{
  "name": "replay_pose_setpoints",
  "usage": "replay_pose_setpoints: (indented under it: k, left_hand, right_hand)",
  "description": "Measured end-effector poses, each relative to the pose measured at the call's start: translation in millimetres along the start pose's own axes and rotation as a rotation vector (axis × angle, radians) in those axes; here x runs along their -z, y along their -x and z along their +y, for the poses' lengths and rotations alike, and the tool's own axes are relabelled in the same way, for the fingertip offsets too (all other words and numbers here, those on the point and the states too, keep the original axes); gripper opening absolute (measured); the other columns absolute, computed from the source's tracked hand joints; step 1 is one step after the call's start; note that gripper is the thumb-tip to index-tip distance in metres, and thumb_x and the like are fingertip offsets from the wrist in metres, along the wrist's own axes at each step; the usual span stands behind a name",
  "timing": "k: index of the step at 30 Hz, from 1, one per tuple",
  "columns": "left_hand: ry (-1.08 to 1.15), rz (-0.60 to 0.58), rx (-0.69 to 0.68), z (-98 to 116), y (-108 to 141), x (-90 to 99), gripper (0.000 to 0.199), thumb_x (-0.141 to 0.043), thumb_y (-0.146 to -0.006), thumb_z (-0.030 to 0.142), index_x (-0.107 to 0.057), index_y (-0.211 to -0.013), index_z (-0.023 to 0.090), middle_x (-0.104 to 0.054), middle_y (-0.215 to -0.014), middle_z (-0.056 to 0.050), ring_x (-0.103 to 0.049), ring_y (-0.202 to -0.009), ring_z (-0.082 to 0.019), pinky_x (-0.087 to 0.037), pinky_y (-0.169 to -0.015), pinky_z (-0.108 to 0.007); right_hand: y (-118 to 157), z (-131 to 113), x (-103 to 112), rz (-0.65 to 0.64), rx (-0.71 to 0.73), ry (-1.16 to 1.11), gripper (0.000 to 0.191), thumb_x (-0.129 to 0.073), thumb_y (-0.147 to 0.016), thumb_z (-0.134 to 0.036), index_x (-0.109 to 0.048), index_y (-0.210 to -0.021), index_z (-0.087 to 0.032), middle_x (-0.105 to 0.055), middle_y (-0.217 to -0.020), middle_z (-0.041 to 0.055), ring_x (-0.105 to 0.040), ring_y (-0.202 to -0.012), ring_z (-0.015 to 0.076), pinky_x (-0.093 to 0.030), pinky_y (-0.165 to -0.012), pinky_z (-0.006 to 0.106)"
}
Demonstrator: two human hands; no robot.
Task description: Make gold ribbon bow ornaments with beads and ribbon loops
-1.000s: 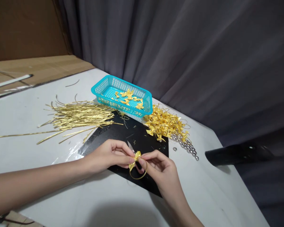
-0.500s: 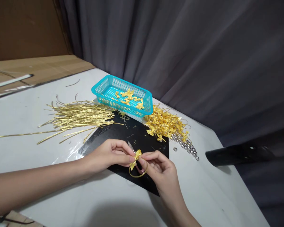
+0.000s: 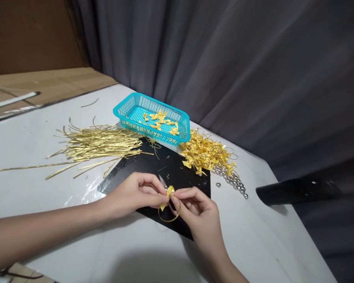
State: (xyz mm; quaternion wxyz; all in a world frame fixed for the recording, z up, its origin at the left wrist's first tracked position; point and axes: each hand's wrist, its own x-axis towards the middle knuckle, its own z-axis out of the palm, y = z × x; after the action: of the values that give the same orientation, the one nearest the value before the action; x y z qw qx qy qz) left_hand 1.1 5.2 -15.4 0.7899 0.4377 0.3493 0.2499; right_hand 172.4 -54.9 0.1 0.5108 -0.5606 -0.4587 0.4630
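A small yellow ribbon bow (image 3: pixel 170 191) is pinched between both hands over a black mat (image 3: pixel 177 165). My left hand (image 3: pixel 141 194) closes thumb and forefinger on the bow's left side. From the right, my right hand (image 3: pixel 196 204) pinches the bow near its centre and the gold cord (image 3: pixel 168 221), which hangs below in a loop. Scissors (image 3: pixel 162 181) lie on the mat behind the fingers; only a blade tip and part of a handle show.
Gold cords (image 3: pixel 100 143) lie at left, a blue basket (image 3: pixel 153 131) with yellow bows behind. At right are a heap of corded bows (image 3: pixel 206 153), silver beads (image 3: pixel 234 182) and a black cylinder (image 3: pixel 295 192). A grey curtain (image 3: pixel 224 59) hangs behind the table.
Both hands have shifted very slightly left with the bow. The right fingers have closed in nearer the bow, and the cord loop has moved a little left.
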Motion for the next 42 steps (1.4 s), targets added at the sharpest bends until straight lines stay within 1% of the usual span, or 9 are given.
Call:
replay_pose_setpoints:
  k: [7,20,21,23,26,28,30,34,42]
  left_hand:
    - [-0.103,0.050,-0.014,0,-1,-0.3,0.018,-0.077,-0.071,0.029,-0.066,-0.074,0.015,-0.068,-0.064,0.001,-0.062,-0.060,-0.011,-0.044,-0.058,-0.020]
    - [-0.233,0.043,-0.073,3,-1,0.6,0.015,-0.073,-0.071,0.024,-0.062,-0.076,0.015,-0.061,-0.064,0.002,-0.057,-0.061,-0.011,-0.043,-0.059,-0.020]
    - [-0.246,0.045,-0.079,3,-2,0.6,0.014,-0.072,-0.071,0.022,-0.061,-0.076,0.015,-0.059,-0.063,0.003,-0.056,-0.061,-0.011,-0.042,-0.058,-0.020]
    - [-0.266,0.043,-0.093,3,-2,0.4,0.014,-0.071,-0.069,0.020,-0.059,-0.075,0.016,-0.057,-0.062,0.004,-0.055,-0.060,-0.010,-0.042,-0.057,-0.019]
    - [-0.281,-0.010,-0.106,4,0,-0.5,0.018,-0.070,-0.068,0.017,-0.054,-0.074,0.017,-0.057,-0.065,0.005,-0.055,-0.061,-0.009,-0.041,-0.057,-0.018]
    - [-0.289,-0.063,-0.091,4,2,-1.4,0.020,-0.068,-0.068,0.015,-0.050,-0.075,0.018,-0.059,-0.069,0.005,-0.055,-0.062,-0.009,-0.041,-0.057,-0.018]
    - [-0.301,-0.106,-0.077,3,3,-2.5,0.020,-0.067,-0.069,0.015,-0.048,-0.074,0.018,-0.061,-0.072,0.004,-0.055,-0.061,-0.008,-0.041,-0.056,-0.018]
    - [-0.342,-0.142,-0.084,2,5,-3.1,0.021,-0.065,-0.069,0.015,-0.044,-0.072,0.019,-0.061,-0.075,0.004,-0.057,-0.060,-0.008,-0.041,-0.055,-0.017]
    - [-0.375,-0.162,-0.150,0,3,-1.0,0.027,-0.058,-0.069,0.008,-0.035,-0.069,0.021,-0.064,-0.078,0.002,-0.058,-0.066,-0.010,-0.042,-0.057,-0.018]
  right_hand:
    - [1,4,-1,-0.010,0.019,0.061,0.013,-0.076,-0.074,-0.028,-0.066,-0.072,-0.019,-0.070,-0.078,0.0033,-0.066,-0.077,0.0175,-0.053,-0.072,0.028]
    - [-3,1,3,-0.122,0.069,0.182,0.006,-0.068,-0.079,-0.023,-0.064,-0.078,-0.020,-0.066,-0.081,0.0026,-0.064,-0.077,0.0164,-0.052,-0.072,0.027]
    - [-5,0,6,-0.144,0.107,0.231,0.004,-0.067,-0.080,-0.021,-0.063,-0.083,-0.020,-0.064,-0.084,0.0030,-0.063,-0.078,0.0165,-0.052,-0.071,0.027]
    - [-8,-4,13,-0.220,0.211,0.363,0.019,-0.063,-0.081,-0.016,-0.063,-0.098,-0.022,-0.062,-0.099,0.0053,-0.062,-0.089,0.0186,-0.051,-0.074,0.028]
    - [-14,-10,24,-0.426,0.318,0.536,0.039,-0.058,-0.084,-0.012,-0.057,-0.120,-0.026,-0.060,-0.118,0.0074,-0.056,-0.107,0.0221,-0.047,-0.089,0.034]
    - [-18,-12,28,-0.552,0.307,0.595,0.039,-0.057,-0.086,-0.014,-0.058,-0.123,-0.028,-0.064,-0.111,0.0060,-0.058,-0.099,0.0212,-0.047,-0.085,0.033]
    - [-20,-11,30,-0.591,0.278,0.624,0.030,-0.058,-0.088,-0.017,-0.065,-0.114,-0.027,-0.068,-0.095,0.0040,-0.060,-0.084,0.0192,-0.048,-0.074,0.029]
    - [-25,-9,35,-0.504,0.289,0.646,0.017,-0.056,-0.091,-0.021,-0.073,-0.092,-0.023,-0.068,-0.081,0.0035,-0.063,-0.075,0.0181,-0.048,-0.068,0.027]
    - [-35,-31,67,-0.124,0.556,0.773,0.015,-0.061,-0.087,-0.019,-0.073,-0.090,-0.026,-0.073,-0.085,0.0030,-0.068,-0.076,0.0207,-0.053,-0.069,0.032]
